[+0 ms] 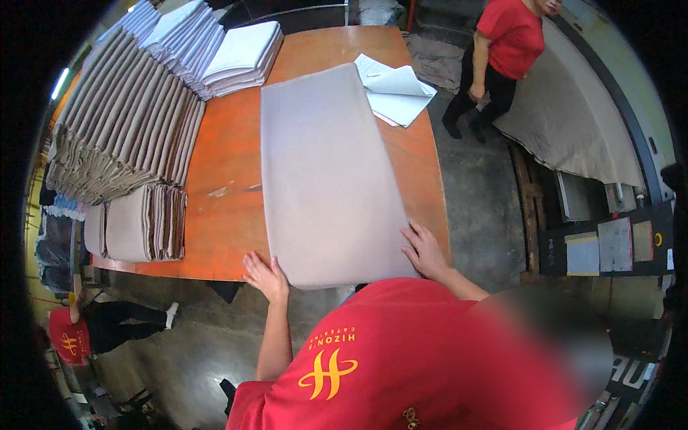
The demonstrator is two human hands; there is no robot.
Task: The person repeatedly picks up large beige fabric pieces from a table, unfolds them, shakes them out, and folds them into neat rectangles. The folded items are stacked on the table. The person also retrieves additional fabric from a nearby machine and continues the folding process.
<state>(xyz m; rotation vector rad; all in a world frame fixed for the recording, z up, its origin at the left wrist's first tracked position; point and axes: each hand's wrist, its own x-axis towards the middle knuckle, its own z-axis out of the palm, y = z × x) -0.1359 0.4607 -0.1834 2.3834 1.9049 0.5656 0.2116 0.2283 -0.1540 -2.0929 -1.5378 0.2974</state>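
A long folded beige cloth point(326, 172) lies flat on the orange wooden table point(226, 158), its near end reaching the front edge. My left hand point(266, 277) rests at the cloth's near left corner, fingers spread, the palm side against its edge. On the opposite side my right hand point(425, 249) touches the near right edge with fingers stretched out. Neither hand grips the fabric.
Tall stacks of folded beige cloths point(132, 107) and white cloths point(244, 57) line the table's left side. Papers point(398, 89) lie past the cloth's far right corner. One person point(505, 50) stands at the far right, another person point(93, 330) at the left.
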